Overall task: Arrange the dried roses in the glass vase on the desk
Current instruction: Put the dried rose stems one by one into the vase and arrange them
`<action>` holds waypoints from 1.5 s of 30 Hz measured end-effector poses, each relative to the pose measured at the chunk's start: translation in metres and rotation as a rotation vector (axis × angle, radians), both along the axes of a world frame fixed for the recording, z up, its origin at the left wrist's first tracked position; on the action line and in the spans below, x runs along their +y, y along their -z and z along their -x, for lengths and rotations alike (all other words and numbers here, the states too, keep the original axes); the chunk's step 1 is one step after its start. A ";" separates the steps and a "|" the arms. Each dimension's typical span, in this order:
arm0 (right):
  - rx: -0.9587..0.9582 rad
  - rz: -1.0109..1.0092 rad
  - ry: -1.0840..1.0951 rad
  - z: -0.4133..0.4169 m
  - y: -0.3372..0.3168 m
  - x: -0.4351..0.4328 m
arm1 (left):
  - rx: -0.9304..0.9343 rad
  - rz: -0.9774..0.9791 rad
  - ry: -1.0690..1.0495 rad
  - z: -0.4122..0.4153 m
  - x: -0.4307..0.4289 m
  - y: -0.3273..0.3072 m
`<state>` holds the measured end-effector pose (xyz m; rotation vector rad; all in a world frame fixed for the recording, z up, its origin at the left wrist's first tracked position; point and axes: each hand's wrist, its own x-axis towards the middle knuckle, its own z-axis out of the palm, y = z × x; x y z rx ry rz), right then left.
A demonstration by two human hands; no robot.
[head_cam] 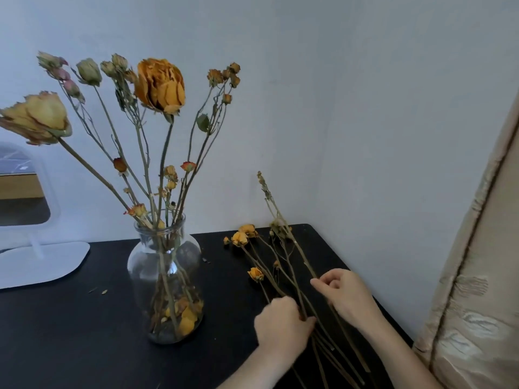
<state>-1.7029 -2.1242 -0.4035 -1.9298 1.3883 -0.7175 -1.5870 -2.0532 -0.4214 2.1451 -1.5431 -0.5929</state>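
Note:
A clear glass vase stands on the black desk with several dried roses upright in it and loose yellow petals at its bottom. To its right a bunch of loose dried rose stems lies flat on the desk, small yellow heads toward the wall. My left hand pinches a few of these stems near their middle. My right hand pinches one thin stem whose dry tip leans up against the wall.
A white-framed mirror on a flat white base stands at the desk's back left. A beige patterned curtain hangs close to the desk's right edge. The pale wall runs right behind. Small crumbs lie left of the vase.

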 end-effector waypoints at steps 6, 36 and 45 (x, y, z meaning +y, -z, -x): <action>-0.058 0.054 0.026 0.006 -0.005 -0.001 | 0.211 -0.037 -0.023 0.001 -0.004 -0.007; -0.540 0.337 -0.005 -0.035 -0.065 0.038 | -0.198 0.519 0.077 -0.102 0.166 -0.046; -0.541 0.325 -0.108 -0.061 -0.083 0.056 | -0.133 0.887 -0.036 -0.119 0.211 -0.073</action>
